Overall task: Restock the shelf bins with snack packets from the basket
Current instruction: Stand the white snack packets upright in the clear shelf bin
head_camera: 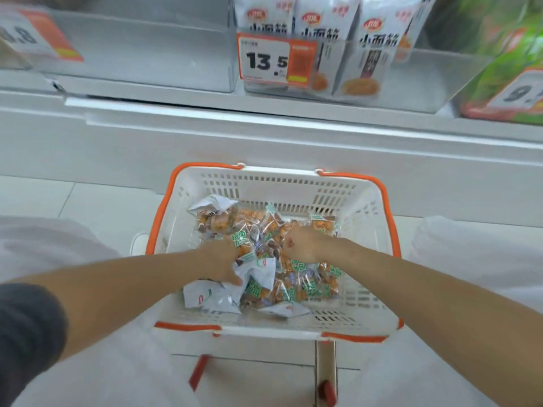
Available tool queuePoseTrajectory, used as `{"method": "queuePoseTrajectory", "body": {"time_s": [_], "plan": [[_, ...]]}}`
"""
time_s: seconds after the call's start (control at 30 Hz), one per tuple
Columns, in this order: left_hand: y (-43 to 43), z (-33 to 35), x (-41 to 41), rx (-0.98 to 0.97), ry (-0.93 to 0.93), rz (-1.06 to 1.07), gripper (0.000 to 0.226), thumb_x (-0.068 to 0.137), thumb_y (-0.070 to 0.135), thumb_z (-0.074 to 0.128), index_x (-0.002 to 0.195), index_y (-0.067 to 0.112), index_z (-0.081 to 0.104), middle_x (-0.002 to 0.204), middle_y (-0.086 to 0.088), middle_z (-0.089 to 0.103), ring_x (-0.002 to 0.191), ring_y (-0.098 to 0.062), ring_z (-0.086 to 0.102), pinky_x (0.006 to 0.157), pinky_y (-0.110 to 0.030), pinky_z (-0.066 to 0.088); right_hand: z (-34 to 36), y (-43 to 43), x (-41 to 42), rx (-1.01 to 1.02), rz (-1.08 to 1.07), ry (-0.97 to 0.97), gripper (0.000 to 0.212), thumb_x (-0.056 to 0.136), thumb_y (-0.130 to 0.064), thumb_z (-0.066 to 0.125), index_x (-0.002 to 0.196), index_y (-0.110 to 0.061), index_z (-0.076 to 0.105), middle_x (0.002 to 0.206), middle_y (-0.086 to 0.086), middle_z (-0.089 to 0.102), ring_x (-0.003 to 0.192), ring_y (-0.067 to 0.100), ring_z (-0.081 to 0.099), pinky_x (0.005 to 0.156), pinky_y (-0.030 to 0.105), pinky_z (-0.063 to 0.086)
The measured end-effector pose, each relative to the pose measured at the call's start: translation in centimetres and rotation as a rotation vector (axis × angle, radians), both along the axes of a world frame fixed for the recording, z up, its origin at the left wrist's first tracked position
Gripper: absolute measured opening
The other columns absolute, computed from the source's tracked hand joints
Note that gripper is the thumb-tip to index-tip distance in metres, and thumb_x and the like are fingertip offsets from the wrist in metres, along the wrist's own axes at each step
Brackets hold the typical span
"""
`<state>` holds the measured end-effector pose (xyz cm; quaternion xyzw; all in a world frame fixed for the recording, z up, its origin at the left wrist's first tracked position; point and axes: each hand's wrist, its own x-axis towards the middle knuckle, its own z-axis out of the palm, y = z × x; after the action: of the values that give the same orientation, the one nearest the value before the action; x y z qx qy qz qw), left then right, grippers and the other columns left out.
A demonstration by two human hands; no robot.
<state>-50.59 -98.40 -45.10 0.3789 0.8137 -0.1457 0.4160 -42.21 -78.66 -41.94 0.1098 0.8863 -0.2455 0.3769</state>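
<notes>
In basket (264, 183): my left hand (224, 259) pinches white packet (258, 274), right hand (302, 245) curls round orange packets (320, 226). Grip firm bunch, lift straight.

Store aisle: white basket (264, 183) with orange rim sits on floor (88, 207) below shelf (205, 127). Heap of snack packets (293, 289) inside: clear wrappers, orange contents, green labels, few white ones. Left hand (224, 261) digs into heap, fingers curled among packets, thumb on crumpled white packet (258, 274). Right hand (302, 245) curls round packets just beside it. Above, clear shelf bin (426, 83) holds upright white bags (377, 39); price tag (264, 58) reads 13.5. Green bags (505, 54) at far right.
</notes>
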Motion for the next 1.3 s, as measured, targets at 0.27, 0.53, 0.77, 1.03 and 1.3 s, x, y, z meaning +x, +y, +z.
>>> {"method": "queuePoseTrajectory", "body": {"time_s": [0.27,0.53,0.77,1.03,1.3], "plan": [[0.9,-2.7,1.4,0.067,0.153,-0.075,0.042,0.08,0.052,0.071,0.109,0.022,0.065,0.116,0.002,0.054,0.116,-0.021,0.047,0.105,-0.042,0.035,0.3,-0.4,0.2,-0.001,0.041,-0.002,0.021,0.095,-0.009,0.048,0.075,-0.008,0.056,0.072,0.008,0.046,0.066,0.021,0.046,0.067,0.036,0.048],[4.4,7.8,-1.1,0.362,-0.236,0.454,0.019,0.091,0.03,0.067,0.082,0.021,0.052,0.08,0.003,0.05,0.068,-0.014,0.05,0.064,-0.024,0.041,6.6,3.7,-0.4,0.067,-0.083,0.197,0.04,0.091,0.001,0.044,0.128,-0.012,0.051,0.116,0.008,0.059,0.094,0.026,0.061,0.072,0.033,0.049],[4.1,16.4,-3.4,0.451,-0.954,1.039,0.01,0.089,0.018,0.062,0.098,0.013,0.061,0.093,-0.005,0.064,0.088,-0.019,0.062,0.093,-0.04,0.053,12.8,5.2,-0.6,-0.418,-0.293,0.45,0.041,0.092,-0.009,0.065,0.13,-0.018,0.054,0.105,-0.002,0.059,0.104,0.014,0.058,0.078,0.013,0.045],[6.2,16.3,-3.5,0.433,-1.144,1.001,0.058,0.088,0.054,0.053,0.132,0.015,0.055,0.128,-0.017,0.063,0.119,-0.037,0.059,0.101,-0.064,0.04,15.0,6.4,-1.4,-0.315,-0.117,0.551,0.023,0.09,-0.031,0.067,0.092,-0.008,0.069,0.082,-0.006,0.065,0.071,-0.003,0.054,0.069,0.009,0.04],[6.0,16.3,-3.6,0.562,-1.083,0.805,0.051,0.074,0.018,0.075,0.122,0.01,0.06,0.115,-0.012,0.07,0.109,-0.025,0.066,0.094,-0.046,0.054,14.1,5.7,-2.3,-0.253,-0.278,0.781,0.039,0.101,-0.03,0.051,0.066,-0.012,0.05,0.061,-0.002,0.05,0.05,0.002,0.043,0.052,0.023,0.036]]}}
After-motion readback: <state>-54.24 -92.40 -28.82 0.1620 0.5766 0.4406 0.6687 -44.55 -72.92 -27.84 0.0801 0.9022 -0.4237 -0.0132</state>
